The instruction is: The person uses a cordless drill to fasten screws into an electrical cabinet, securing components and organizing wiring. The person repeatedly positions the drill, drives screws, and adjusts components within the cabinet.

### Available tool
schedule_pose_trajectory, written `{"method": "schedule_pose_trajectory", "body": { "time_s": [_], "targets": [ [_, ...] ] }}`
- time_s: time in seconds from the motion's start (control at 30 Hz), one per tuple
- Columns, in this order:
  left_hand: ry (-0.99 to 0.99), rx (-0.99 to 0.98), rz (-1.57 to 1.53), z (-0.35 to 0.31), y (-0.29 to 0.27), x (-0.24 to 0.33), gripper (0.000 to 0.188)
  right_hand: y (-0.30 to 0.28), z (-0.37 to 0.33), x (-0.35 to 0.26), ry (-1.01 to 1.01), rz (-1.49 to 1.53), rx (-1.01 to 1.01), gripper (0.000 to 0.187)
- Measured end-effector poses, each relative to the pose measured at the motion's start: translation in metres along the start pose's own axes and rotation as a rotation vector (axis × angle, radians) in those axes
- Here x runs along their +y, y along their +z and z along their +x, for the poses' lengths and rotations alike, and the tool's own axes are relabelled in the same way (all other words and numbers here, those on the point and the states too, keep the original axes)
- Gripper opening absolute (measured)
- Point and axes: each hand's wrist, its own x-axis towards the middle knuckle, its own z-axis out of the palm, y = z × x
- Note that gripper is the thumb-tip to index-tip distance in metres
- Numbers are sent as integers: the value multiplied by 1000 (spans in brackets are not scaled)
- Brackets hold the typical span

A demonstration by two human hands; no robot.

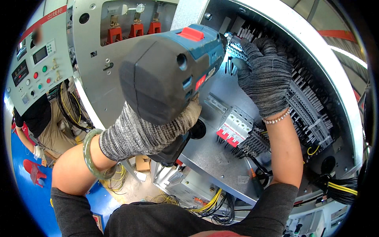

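My gloved left hand [148, 130] is wrapped around the handle of a blue and black cordless drill [158, 71]. The drill points right and away, its front end close to a row of terminal blocks [236, 49] inside the metal cabinet. At that row, my gloved right hand [266, 71] has its thumb and fingers around the blocks' right end, closed on them. Part of the drill's nose and the fingertips' exact contact are hard to make out. Below, a circuit breaker [235, 126] with red toggles sits on the grey mounting plate [197, 146].
Slotted wiring duct [310, 112] with many wires runs down the cabinet's right side. An orange-handled tool [254, 177] lies near the plate's lower edge. Bundled black and yellow cables [341, 187] hang at right. Left stands a control panel [39, 59]; another person [39, 122] works below it.
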Motion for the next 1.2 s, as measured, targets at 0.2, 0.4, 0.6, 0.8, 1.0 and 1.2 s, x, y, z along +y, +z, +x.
{"method": "schedule_pose_trajectory", "body": {
  "time_s": [0.2,0.4,0.6,0.8,1.0,1.2],
  "targets": [
    [-11,-3,-8,0,0,1,30,-1,2,-1,-21,-27,7,38],
    [-35,-22,-20,-2,1,1,31,0,1,-1,-9,-6,15,38],
    [-28,-10,-30,-1,1,1,32,-1,1,-1,-16,-28,11,40],
    [-22,-6,-38,0,2,0,32,0,0,0,-17,-32,-10,42],
    [-30,-10,-41,0,3,0,33,0,0,1,-15,-41,-26,41],
    [-28,0,-47,0,2,2,34,2,-1,1,55,10,-129,40]
  ]
}}
